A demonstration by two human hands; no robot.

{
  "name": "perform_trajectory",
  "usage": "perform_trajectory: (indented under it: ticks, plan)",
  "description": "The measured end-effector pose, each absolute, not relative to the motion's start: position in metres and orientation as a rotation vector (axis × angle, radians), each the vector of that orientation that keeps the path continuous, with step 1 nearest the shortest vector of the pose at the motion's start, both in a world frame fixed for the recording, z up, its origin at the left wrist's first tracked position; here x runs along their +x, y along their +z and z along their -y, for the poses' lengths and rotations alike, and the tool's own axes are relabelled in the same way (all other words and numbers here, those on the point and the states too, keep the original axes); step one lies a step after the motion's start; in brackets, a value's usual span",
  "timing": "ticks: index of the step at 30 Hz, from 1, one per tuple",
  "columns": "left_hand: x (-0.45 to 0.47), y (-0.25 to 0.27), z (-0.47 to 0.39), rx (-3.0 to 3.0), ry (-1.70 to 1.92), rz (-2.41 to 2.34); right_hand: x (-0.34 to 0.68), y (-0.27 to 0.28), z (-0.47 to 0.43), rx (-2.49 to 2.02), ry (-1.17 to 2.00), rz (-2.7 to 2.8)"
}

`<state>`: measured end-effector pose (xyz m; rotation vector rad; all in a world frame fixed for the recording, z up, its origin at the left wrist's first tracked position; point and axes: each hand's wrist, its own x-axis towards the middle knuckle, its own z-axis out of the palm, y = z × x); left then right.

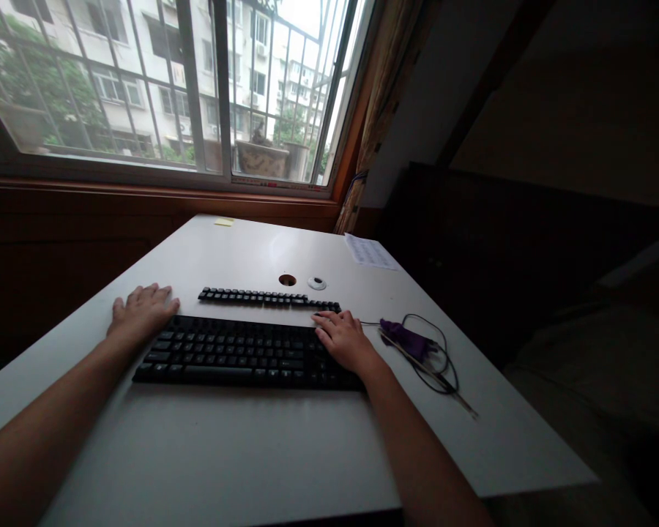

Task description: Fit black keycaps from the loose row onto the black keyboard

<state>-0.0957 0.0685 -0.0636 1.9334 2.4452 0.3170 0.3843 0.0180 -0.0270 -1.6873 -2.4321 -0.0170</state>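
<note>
A black keyboard (225, 351) lies on the white table. Its back row looks dark, without visible keycaps. Behind it, loose black keycaps (252, 296) stand in a long line. My left hand (143, 311) rests flat on the tabletop by the keyboard's back left corner, fingers spread, holding nothing. Over the keyboard's right end is my right hand (343, 338), its thumb and forefinger close together near the right end of the keycap line. A small dark bit shows at those fingertips, too small to name. The hand and forearm hide part of the number keys.
Right of the keyboard lie a purple cloth-like bundle (409, 340), a looped black cable (444, 351) and a thin metal tool (464, 404). Further back are a cable hole (287, 280), its round white cover (317, 283), a printed sheet (370, 252) and a yellow note (224, 222).
</note>
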Motion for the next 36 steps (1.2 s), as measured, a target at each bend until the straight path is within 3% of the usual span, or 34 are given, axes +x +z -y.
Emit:
perform_trajectory:
  ticks: [9, 20, 36]
  plan:
    - [-0.1, -0.069, -0.072, 1.947, 0.364, -2.443, 0.391, -0.024, -0.017, -1.576, 0.009, 2.357]
    - [-0.097, -0.065, -0.071, 1.931, 0.35, -2.475, 0.419, -0.003, 0.0, -1.285, 0.274, 2.292]
    - [-0.1, -0.064, -0.07, 1.96, 0.356, -2.469, 0.419, 0.007, 0.017, -1.216, 0.388, 2.403]
